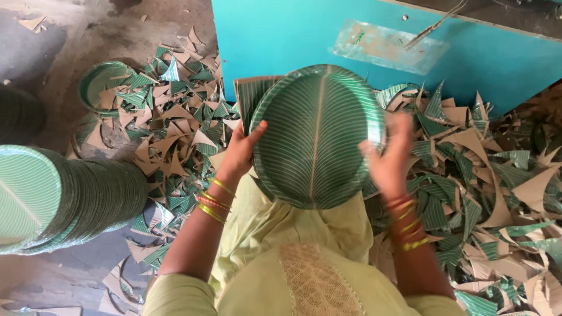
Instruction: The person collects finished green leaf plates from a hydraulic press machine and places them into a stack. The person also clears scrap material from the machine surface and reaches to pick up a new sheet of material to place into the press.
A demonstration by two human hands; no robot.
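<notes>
At the left edge of the frame we see a stack of plates (pixel 52 196) lying on its side. Our left hand (pixel 241 153) grips the green plate (pixel 316 137) at centre; our blurred right hand (pixel 391 157) holds its other rim, above cardboard scraps (pixel 486 175).

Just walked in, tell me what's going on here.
A person holds a round green leaf-patterned plate by its edges with the left hand and right hand, the right one blurred. A stack of plates lies at the left. Offcuts litter the floor beside a blue machine panel.
</notes>
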